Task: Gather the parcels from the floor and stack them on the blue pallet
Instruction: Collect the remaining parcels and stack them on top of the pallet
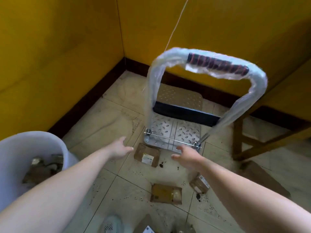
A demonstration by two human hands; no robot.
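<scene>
left hand (120, 148), right hand (186, 154) flanking parcel (147, 156), pallet (186, 133) edge beyond

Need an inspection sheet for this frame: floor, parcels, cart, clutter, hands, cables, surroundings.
Surface: tiled floor, stained, dark specks.
Job's things: three brown parcels on the floor: far parcel between the hands, near parcel, right parcel partly behind the right forearm. Platform cart, blue-edged, no parcels on its visible deck.
Clutter: white bucket with scraps inside.
Grippers: left hand and right hand open, empty, either side of the far parcel.
Cables: thin cord hanging before the wall.
Surroundings: yellow walls; wooden frame at right.
</scene>
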